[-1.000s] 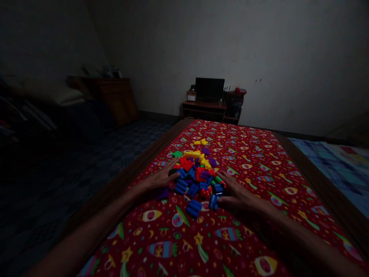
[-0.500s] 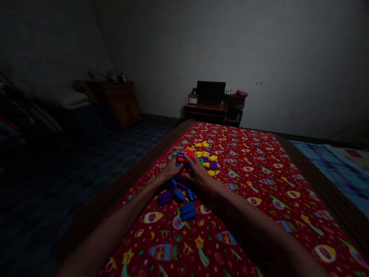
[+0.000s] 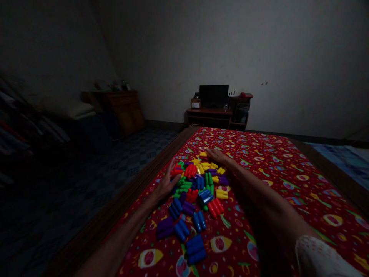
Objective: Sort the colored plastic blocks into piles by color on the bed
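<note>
A heap of colourful plastic toy blocks, shaped like joined tubes, is spread over a red patterned cloth point(image 3: 265, 188). My left hand point(image 3: 166, 184) rests at the heap's left edge, thumb apart from its fingers, against a red block point(image 3: 176, 172) and close to green blocks point(image 3: 184, 185). At the far side, my right hand point(image 3: 218, 156) lies stretched out beside a yellow block point(image 3: 203, 154), its fingers partly hard to make out. Nearer to me are purple blocks point(image 3: 165, 228) and a blue block point(image 3: 196, 249). Another red block point(image 3: 216, 208) lies at the right of the heap.
The cloth covers a bed-like surface with a brown border point(image 3: 115, 204). Beyond it stands a desk point(image 3: 209, 114) with a monitor point(image 3: 213, 95). A wooden cabinet point(image 3: 127, 111) is at the back left, and a blue checked cloth point(image 3: 340, 159) lies at the right.
My hands have moved apart from the middle of the heap, the left to its left edge, the right to its far side. More blocks now show, spread out. The view has shifted slightly.
</note>
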{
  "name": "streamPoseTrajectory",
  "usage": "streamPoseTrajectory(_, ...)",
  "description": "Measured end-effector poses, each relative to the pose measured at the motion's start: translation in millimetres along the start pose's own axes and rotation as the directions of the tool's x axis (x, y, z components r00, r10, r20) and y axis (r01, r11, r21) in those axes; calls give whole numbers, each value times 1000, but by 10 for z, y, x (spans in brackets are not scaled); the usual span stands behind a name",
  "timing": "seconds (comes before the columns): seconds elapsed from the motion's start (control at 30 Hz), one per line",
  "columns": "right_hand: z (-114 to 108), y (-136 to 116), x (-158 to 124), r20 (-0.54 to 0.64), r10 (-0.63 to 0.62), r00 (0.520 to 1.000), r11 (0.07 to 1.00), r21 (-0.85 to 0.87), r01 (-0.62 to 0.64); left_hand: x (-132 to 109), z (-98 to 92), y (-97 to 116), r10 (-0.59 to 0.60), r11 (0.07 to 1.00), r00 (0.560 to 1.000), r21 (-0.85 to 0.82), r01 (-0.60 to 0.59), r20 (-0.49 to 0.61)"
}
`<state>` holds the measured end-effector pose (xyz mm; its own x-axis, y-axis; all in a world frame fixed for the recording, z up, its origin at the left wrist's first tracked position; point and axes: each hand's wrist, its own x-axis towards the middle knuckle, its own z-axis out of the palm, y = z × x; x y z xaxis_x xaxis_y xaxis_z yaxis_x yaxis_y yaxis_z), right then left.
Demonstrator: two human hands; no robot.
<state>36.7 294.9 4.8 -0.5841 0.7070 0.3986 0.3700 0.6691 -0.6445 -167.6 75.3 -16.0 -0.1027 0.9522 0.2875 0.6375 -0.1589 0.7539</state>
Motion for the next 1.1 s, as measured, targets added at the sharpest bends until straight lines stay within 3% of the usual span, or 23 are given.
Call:
streamPoseTrajectory(0.1,112,-53,-141,195,-17,981,999,49,8,125,53,20,7,997,999,79,-3,-45)
streamPoseTrajectory(0.2,128,-250,-343,318,-36,947,995,101,4,378,111,40,14,996,999,85,-9,-51)
streamPoseTrajectory(0.3,81,-556,-570,391,-46,919,992,127,-5,676,181,106,-28,999,999,18,27,21)
streamPoseTrajectory(0.37,23,-774,-730,444,-86,892,988,153,19,844,245,184,-21,1000,991,-20,24,130)
streamPoseTrajectory(0.47,-134,-985,-946,457,-125,881,979,199,35,998,333,319,61,998,952,-51,-48,300)
streamPoseTrajectory(0.57,-361,-919,-1115,322,-70,944,974,227,-6,979,290,402,125,992,919,-44,-118,373)
streamPoseTrajectory(0.63,-486,-741,-1235,192,20,981,982,182,-55,824,149,400,143,989,933,-1,-151,330)
streamPoseTrajectory(0.7,-532,-547,-1391,96,98,990,989,104,-108,521,-46,353,131,987,961,64,-151,243)
streamPoseTrajectory(0.83,-307,-448,-1760,122,134,983,990,19,-138,-426,-287,200,88,956,960,247,-156,266)
streamPoseTrajectory(0.9,-92,-585,-1897,175,134,975,990,23,-140,-879,-241,147,63,925,958,343,-161,281)
streamPoseTrajectory(0.97,109,-772,-1955,196,113,974,992,38,-122,-1171,-115,137,76,887,966,426,-178,246)
streamPoseTrajectory(1.03,234,-920,-1924,194,65,979,995,57,-77,-1255,23,162,144,863,964,448,-232,222)
streamPoseTrajectory(1.1,254,-964,-1802,167,23,986,996,83,-37,-1158,120,201,179,872,965,422,-246,193)
